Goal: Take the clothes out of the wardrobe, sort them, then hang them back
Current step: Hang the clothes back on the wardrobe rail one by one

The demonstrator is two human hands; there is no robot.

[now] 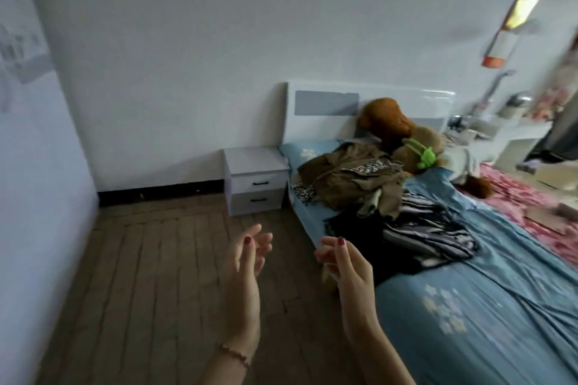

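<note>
- A bedroom seen from a head-worn camera, looking down at two bare hands raised in front of a bed [488,316] covered with a blue sheet printed with pale flowers.
- The task's clothes lie on the bed, heaped on the side nearest the person: an olive-brown jacket [350,181] with a leopard-print piece towards the headboard, and a black garment [353,237] and a grey-and-black striped garment [428,231] just below it, nearer the foot.
- The heaps look loosely grouped, probably laid out here so they can be sorted before going back to the wardrobe, which is not in view.
- The left hand [247,262] is held up over the wooden floor beside the bed, palm turned inward, fingers loosely spread and holding nothing; a thin bracelet circles the wrist.
- The right hand [347,262] hovers at the bed's near edge, just short of the black garment, palm facing the left hand, fingers softly curled and empty.
- Both hands seem poised to reach for the clothes.
- A brown plush toy [394,125] rests against the bed's white headboard, and a white two-drawer nightstand [256,181] stands on the floor beside the headboard.
</note>
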